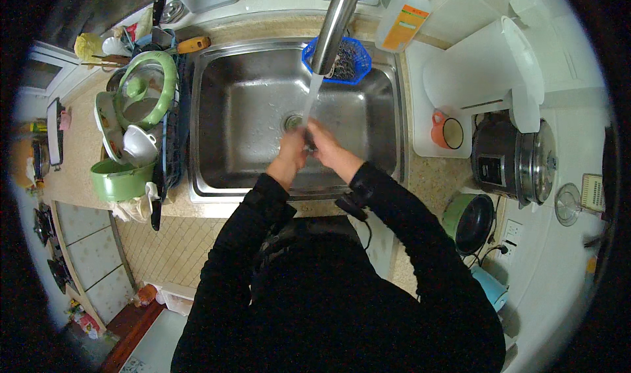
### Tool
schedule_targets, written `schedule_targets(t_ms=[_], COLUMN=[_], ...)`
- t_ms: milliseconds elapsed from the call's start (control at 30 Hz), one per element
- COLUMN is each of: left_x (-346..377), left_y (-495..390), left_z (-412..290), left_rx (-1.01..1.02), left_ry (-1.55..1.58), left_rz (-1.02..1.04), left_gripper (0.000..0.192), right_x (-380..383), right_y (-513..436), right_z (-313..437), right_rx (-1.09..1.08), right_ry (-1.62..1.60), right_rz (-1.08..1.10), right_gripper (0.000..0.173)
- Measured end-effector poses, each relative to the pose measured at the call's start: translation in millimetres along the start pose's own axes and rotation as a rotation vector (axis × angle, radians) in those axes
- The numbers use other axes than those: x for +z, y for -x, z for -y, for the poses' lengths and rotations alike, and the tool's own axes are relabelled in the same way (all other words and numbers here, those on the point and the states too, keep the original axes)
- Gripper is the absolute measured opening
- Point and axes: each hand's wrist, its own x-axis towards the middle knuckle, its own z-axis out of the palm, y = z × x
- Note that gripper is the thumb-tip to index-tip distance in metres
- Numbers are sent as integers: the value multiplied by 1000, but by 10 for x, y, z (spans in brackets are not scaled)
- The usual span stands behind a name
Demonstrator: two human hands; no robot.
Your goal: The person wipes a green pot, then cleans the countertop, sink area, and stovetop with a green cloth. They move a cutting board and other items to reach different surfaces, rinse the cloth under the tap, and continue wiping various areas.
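Water runs from the steel faucet [335, 25] onto my two hands, close together over the stainless steel sink [251, 92]. My left hand [294, 145] is blurred, its fingers curled near the stream. Opposite it, my right hand [324, 140] has its fingers turned toward the left one. A small dark patch shows between them; whether it is a held object or shadow I cannot tell. Just behind the hands lies the drain [293, 122], partly covered by them. A blue plastic basket [364, 67] with steel-wool-like scrubbing material sits at the sink's back edge, beyond the faucet.
Left of the sink, a dish rack [172, 151] holds a green-rimmed glass lid [170, 75], a white bowl [140, 145] and a green pot [118, 180]. A knife handle [156, 214] juts forward. On the right stand an orange mug [438, 132], a rice cooker [498, 158] and a pump bottle [402, 23].
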Motion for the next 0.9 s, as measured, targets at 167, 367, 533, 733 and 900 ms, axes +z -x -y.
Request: schedule_targets(t_ms=[167,367,533,733,900], left_x=[-72,4,105,56,77], left_y=[68,117,186,145,169], left_z=[82,15,-70,-181,-73], left_rx=[54,33,-11,-127,-47], left_ry=[-190,156,84,127,54], left_rz=[-29,96,164,72,-66], left_gripper=[33,49,51,37,40], right_x=[286,395,388,443,445], right_y=[-324,-402,-283,33,-67], right_z=[-124,-199,-238,-297,-213], right_rx=[61,-72,-197,-69,82], right_ry=[-262,-216,-36,174,-110], right_rz=[-69,-169,-268,-166,-61], right_gripper=[32,28,32,45,50])
